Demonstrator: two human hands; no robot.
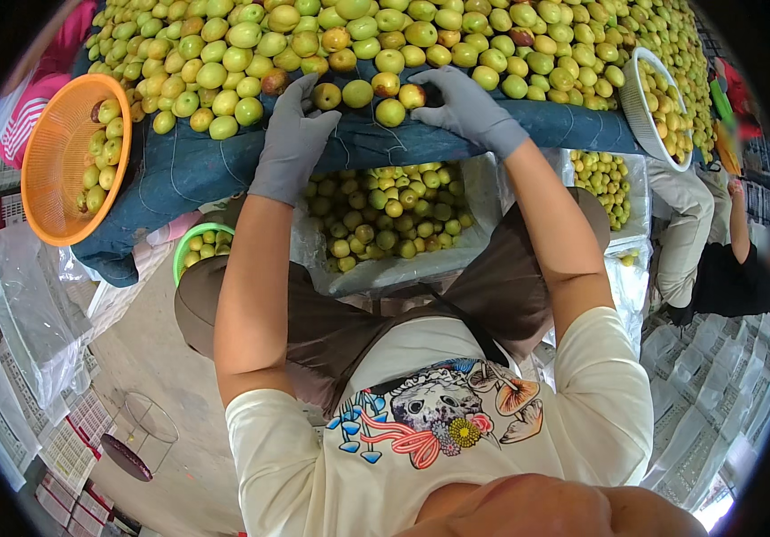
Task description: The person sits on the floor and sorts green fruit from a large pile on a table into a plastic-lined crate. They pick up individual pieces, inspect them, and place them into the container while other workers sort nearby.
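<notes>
Green and reddish jujube-like fruits lie heaped on a table covered with dark blue cloth. My left hand, in a grey glove, rests at the near edge of the heap, its thumb and fingers apart beside a yellow-brown fruit. My right hand, gloved the same way, has its fingers spread around the right side of a reddish fruit; whether it grips that fruit is not clear. Several fruits lie between the two hands. Below the cloth's edge, a plastic-lined box holds more fruits.
An orange plastic basket with fruits stands at the left, a white basket at the right. A green basket is by my left knee. Another lined box stands right. People sit at both sides. A stool is on the floor.
</notes>
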